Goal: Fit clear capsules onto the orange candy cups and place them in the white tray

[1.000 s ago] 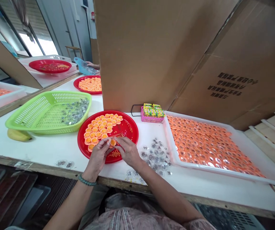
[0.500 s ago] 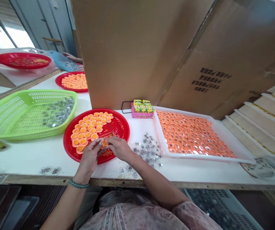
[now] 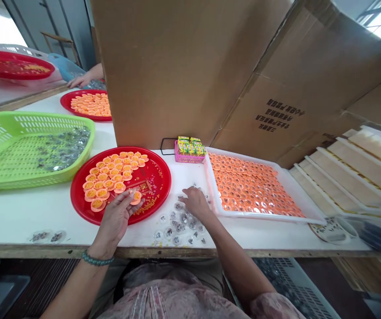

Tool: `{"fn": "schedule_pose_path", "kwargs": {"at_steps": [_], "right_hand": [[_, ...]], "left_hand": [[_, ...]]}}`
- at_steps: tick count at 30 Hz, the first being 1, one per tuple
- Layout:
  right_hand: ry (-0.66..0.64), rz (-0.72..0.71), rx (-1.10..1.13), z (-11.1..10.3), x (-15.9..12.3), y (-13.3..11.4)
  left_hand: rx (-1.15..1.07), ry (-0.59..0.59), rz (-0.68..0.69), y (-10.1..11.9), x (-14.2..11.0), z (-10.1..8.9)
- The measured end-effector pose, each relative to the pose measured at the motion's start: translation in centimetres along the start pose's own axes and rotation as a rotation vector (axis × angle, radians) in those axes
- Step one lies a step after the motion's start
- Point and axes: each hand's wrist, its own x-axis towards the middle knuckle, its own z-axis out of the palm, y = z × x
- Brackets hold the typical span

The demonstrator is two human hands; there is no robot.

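Note:
A small round orange piece (image 3: 136,196) is held in the fingers of my left hand (image 3: 114,218), over the near side of a red round tray (image 3: 161,170). Many similar orange pieces (image 3: 109,172) lie in rows on that tray, with small yellow bits scattered on its bare right part. My right hand (image 3: 196,203) reaches down to a loose pile of clear round discs with dark prints (image 3: 178,225) on the white table. Its fingers point into the pile; their tips are partly hidden, so I cannot tell whether they grip a disc.
Right of the pile stands a white tray (image 3: 313,216) filled with orange discs. Behind are a pink basket (image 3: 190,158) of yellow packets and a cardboard wall (image 3: 190,71). A green basket (image 3: 7,184) of clear discs sits left. A co-worker's hand (image 3: 86,79) shows beyond the cardboard.
My right hand has left the orange piece and moved right to the clear discs. My left hand still holds the piece. The view has shifted slightly, and the co-worker's hand has moved.

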Motion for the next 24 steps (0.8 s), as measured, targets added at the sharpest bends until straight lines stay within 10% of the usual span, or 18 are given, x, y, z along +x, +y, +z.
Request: {"fn": "schedule_pose_path", "kwargs": {"at_steps": [18, 24], "right_hand": [[0.061, 0.006, 0.234, 1.7, -0.3, 1.3], [0.092, 0.032, 0.762, 0.5, -1.3, 0.0]], "left_hand": [[0.046, 0.0, -0.059, -0.8, -1.6, 0.4], [0.055, -0.066, -0.048, -1.4, -1.8, -0.1]]}}
